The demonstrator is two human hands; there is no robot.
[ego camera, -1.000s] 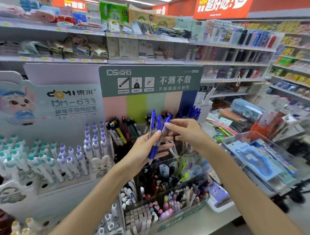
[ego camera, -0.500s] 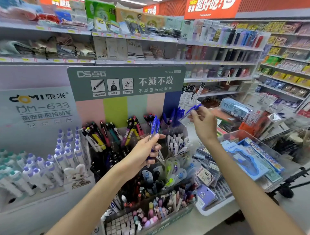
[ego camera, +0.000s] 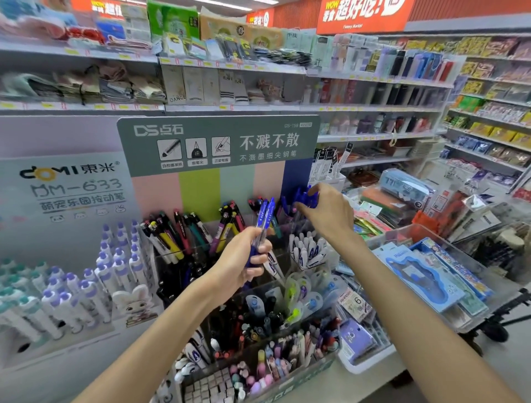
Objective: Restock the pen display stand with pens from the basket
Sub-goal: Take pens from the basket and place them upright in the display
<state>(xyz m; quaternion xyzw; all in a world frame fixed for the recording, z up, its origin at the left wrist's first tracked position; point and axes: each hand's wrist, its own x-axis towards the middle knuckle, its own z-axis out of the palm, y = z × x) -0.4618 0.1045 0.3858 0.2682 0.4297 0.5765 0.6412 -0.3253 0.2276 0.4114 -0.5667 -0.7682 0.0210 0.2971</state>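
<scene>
Now right hand [ego camera: 324, 214] is over the blue pens [ego camera: 301, 198], grip unclear; left hand [ego camera: 244, 259] grips spare pens [ego camera: 265, 213]. Seat each upright.

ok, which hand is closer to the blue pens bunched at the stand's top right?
Right. The right hand is right at the blue pens in the stand, fingers touching or nearly touching them. The left hand is lower and to the left, gripping its own blue pens.

The scene is evenly and brightly lit from ceiling strip lights [ego camera: 218, 2] overhead; shadows are scarcely cast. Motion blur is seen across the upper shelves [ego camera: 258, 69] and the right hand [ego camera: 327, 213]. Straight lines are bowed near the edges by wide-angle distortion.
</scene>
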